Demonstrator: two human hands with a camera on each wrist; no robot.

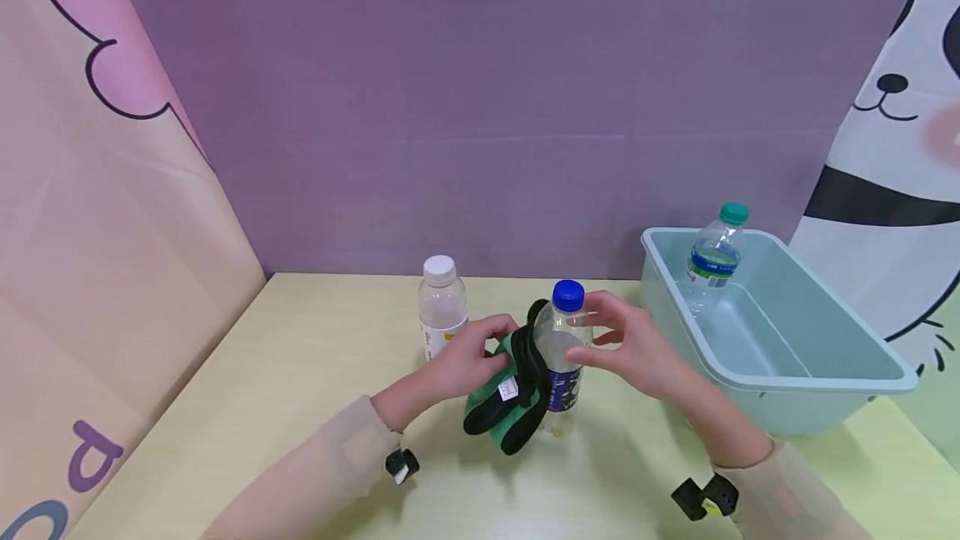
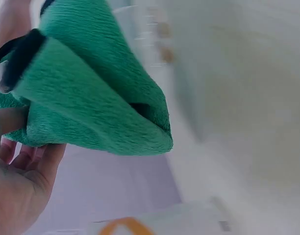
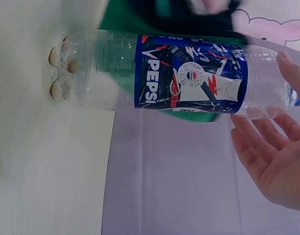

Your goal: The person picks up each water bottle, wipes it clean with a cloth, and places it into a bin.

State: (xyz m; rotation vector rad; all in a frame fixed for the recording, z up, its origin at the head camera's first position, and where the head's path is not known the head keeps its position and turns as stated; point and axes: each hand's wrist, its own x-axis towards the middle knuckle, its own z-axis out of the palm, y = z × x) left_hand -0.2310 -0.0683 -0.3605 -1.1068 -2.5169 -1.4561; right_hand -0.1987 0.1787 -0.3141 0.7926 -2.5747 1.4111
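Mid-frame, the left hand pinches soft green cloth; the right hand loosely brackets a Pepsi bottle, contact unclear. Likely light, crushable; best gripped by its neck.

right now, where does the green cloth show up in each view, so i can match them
Head: green cloth below and just right of centre, in the left hand.
Left wrist: large, upper left.
Right wrist: blurred, along the top, partly behind the Pepsi bottle.
Shared landmark: the purple backdrop.
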